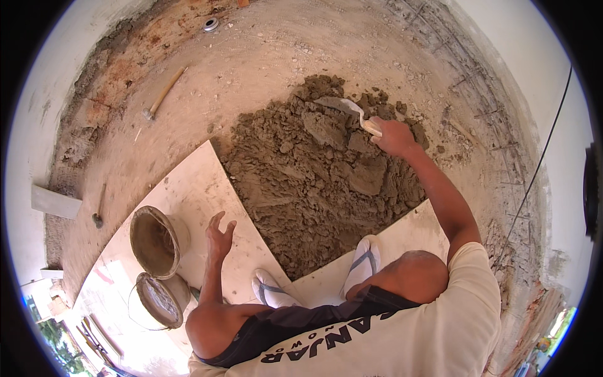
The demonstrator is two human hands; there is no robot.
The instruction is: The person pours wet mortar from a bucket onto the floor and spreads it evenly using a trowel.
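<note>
A broad heap of damp grey-brown mortar lies on the floor in front of my feet. My right hand is wrapped round the wooden handle of a trowel, whose blade rests at the far right part of the heap, partly smeared with mortar. On the left, my left hand hangs in the air with its fingers apart and nothing in them. Beside it stands a mortar-crusted bucket, and nearer to me a smaller bucket with a wire handle and pale contents.
Large pale tiles lie under the buckets and my feet. A hammer with a wooden handle lies at the far left, another tool nearer. A round drain fitting sits far back. A dark cable hangs along the right wall.
</note>
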